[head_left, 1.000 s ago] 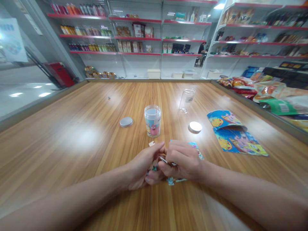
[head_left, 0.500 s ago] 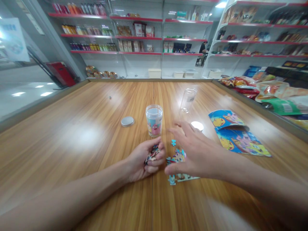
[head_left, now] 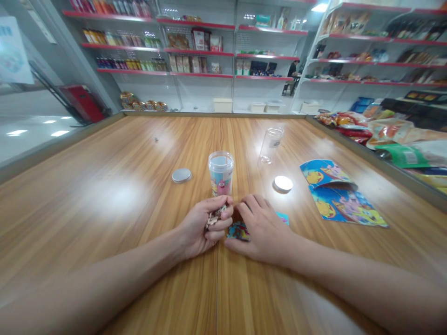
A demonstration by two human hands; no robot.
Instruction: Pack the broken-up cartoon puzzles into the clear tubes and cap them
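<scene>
My left hand (head_left: 206,228) is closed around a bunch of small jigsaw pieces (head_left: 214,217), held just above the table with their pale edges showing between thumb and fingers. Beside it, my right hand (head_left: 261,228) curls down over more colourful jigsaw pieces (head_left: 238,231) on the tabletop. Some show between its thumb and fingers; a blue bit (head_left: 283,217) sticks out past its far side, and the rest are hidden under the palm. Right behind both hands stands a clear jar (head_left: 221,174) with a cartoon print, upright and lidless.
A silver lid (head_left: 181,175) lies left of the jar and another lid (head_left: 282,184) to its right. Farther back stands a clear empty jar (head_left: 271,145). A folded cartoon sheet (head_left: 344,193) lies at right, near bagged goods (head_left: 401,139). A tiny object (head_left: 156,139) sits far left.
My right hand has come down from above the jigsaw pieces and curled over them, pulling them together toward the left. My left hand still grips its bunch. The view has shifted slightly.
</scene>
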